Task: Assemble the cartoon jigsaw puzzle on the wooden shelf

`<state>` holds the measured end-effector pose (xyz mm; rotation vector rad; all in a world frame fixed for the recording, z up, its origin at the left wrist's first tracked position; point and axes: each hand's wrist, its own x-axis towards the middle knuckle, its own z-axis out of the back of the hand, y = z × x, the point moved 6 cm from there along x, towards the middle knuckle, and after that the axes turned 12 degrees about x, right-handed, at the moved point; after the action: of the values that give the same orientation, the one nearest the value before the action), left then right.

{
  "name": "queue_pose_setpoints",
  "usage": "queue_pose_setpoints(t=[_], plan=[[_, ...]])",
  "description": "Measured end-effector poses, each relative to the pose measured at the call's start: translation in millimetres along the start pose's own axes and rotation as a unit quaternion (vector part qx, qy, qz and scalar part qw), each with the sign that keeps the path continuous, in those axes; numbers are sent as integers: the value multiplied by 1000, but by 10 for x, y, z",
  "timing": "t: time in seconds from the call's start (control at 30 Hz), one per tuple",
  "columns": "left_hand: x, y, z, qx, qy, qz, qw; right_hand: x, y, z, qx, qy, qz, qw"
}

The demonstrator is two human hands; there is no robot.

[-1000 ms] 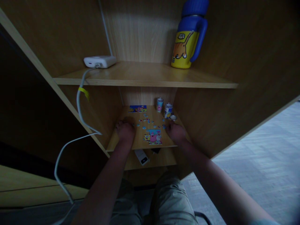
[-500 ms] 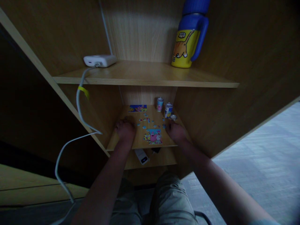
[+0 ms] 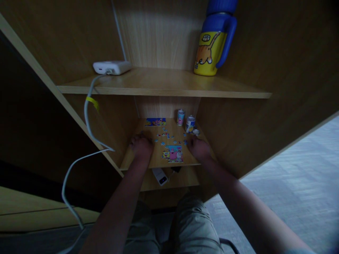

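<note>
My left hand (image 3: 142, 145) rests on the left of the lower shelf board, its fingers curled in; whether anything is inside them is hidden. On the right, my right hand (image 3: 198, 148) is closed too, near the loose jigsaw pieces (image 3: 167, 135), and what it may hold is too small to make out. Between the hands lies a partly joined cartoon jigsaw puzzle (image 3: 173, 154), with a yellow and a pink figure, at the shelf's front. Several loose pieces are scattered behind it. A cartoon picture card (image 3: 155, 122) lies flat at the back left.
Two small printed cans, one pink and blue (image 3: 180, 118) and one blue and white (image 3: 190, 124), stand back right by a round lid (image 3: 196, 132). Above, a shelf (image 3: 164, 92) bears a white power bank (image 3: 112, 67) with a dangling cable (image 3: 87, 116) and a blue-yellow bottle (image 3: 209, 49). A white device (image 3: 160, 176) lies below.
The view has shifted very slightly. Both hands keep the same place and posture, and the puzzle and its pieces look the same.
</note>
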<state>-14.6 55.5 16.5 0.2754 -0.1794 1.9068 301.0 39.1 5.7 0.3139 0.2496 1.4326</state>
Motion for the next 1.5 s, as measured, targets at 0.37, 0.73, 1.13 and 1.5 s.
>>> queue_pose_setpoints(t=[0.37, 0.73, 1.13, 1.5], plan=[[-21, -11, 63, 9, 7, -6, 1000, 6, -10, -19, 12, -7, 4, 1000], [-41, -22, 101, -2, 8, -5, 1000, 0, -17, -20, 10, -6, 2, 1000], [-23, -20, 71, -4, 16, -6, 1000, -3, -16, -22, -1, -6, 7, 1000], [-34, -25, 84, 1, 12, -6, 1000, 5, -3, -5, -2, -7, 9, 1000]])
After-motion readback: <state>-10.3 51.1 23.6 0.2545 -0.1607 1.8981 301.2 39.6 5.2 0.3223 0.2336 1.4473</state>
